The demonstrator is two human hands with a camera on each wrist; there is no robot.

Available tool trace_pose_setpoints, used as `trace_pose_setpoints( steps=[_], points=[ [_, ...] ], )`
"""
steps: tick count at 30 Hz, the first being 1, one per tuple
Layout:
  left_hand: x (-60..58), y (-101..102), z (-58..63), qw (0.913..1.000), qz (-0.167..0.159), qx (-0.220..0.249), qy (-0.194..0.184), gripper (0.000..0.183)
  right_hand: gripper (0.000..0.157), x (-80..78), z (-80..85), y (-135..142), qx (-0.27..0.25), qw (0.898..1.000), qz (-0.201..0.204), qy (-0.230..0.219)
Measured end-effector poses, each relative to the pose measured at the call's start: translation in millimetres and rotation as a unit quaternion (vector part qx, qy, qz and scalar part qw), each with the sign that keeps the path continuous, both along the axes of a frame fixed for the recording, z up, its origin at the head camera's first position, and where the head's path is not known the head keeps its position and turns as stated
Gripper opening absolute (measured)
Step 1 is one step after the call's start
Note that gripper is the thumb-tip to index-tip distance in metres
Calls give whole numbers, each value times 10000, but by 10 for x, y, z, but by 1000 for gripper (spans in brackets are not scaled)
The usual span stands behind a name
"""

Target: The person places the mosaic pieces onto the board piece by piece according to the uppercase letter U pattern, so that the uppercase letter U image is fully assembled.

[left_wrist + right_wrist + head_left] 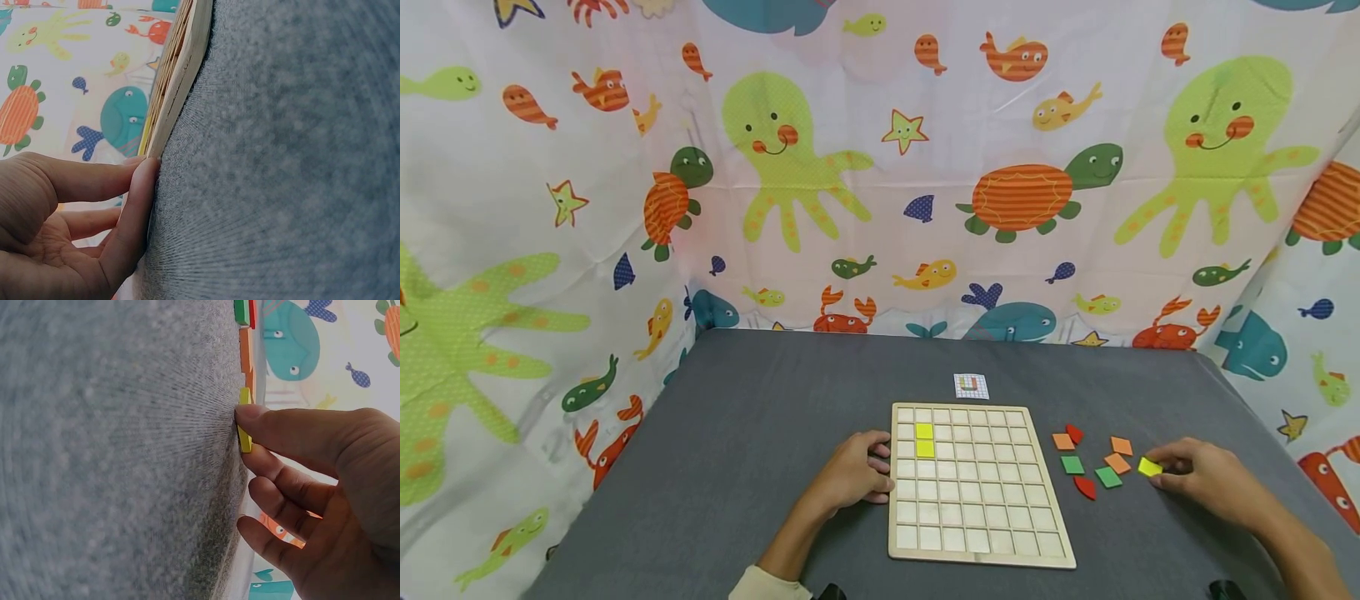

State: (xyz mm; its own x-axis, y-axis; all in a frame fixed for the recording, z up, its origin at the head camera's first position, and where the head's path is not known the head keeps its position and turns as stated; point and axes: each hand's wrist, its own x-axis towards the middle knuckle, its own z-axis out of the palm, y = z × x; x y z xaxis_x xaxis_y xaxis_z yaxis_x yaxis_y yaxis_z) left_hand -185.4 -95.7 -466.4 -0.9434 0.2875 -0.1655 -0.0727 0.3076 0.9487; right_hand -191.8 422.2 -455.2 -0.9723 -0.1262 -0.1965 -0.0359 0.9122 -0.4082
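A wooden grid board (977, 562) lies flat on the grey cloth, with two yellow square tiles (924, 440) one above the other in its second column. At its left edge, my left hand (850, 473) grips the rim between thumb and fingers; the left wrist view shows the fingertips (145, 169) on the board's side (187, 69). Off to the right, my right hand (1213, 479) pinches a yellow tile (1150, 467) by its edges. The right wrist view has this yellow tile (245, 434) between thumb and finger, close to the cloth; whether it touches the cloth I cannot tell.
Between the board and my right hand lie loose pieces: orange tiles (1117, 463), green tiles (1072, 465) and red curved pieces (1085, 487). Behind the board is a small card (972, 386) with a grid pattern. A sea-animal curtain (880, 250) surrounds the table.
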Motion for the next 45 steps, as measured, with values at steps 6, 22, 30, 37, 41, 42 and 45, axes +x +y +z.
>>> trace_pose_setpoints(
  steps=[6, 22, 30, 37, 41, 42, 45],
  points=[
    [5, 7, 6, 10000, 30, 14, 34, 74, 40, 20, 18, -24, -22, 10000, -35, 3],
    [3, -19, 30, 10000, -33, -11, 45, 70, 35, -83, 71, -503, -146, 9979, 235, 582],
    [13, -24, 27, 10000, -65, -10, 55, 69, 32, -143, 78, -813, -439, 9950, 583, 679],
    [8, -11, 21, 10000, -87, 13, 47, 70, 28, -182, 40, -1072, -656, 9902, 854, 892],
    [18, -8, 21, 9999, -101, -10, 56, 69, 26, -190, 34, -1230, -826, 9866, 1005, 984],
    [19, -8, 21, 9999, -105, -12, 66, 69, 27, -191, 35, -1269, -864, 9861, 1015, 988],
    [17, -10, 17, 9999, -121, -3, 106, 69, 30, -197, 47, -1374, -932, 9841, 1122, 1015]
  ],
)
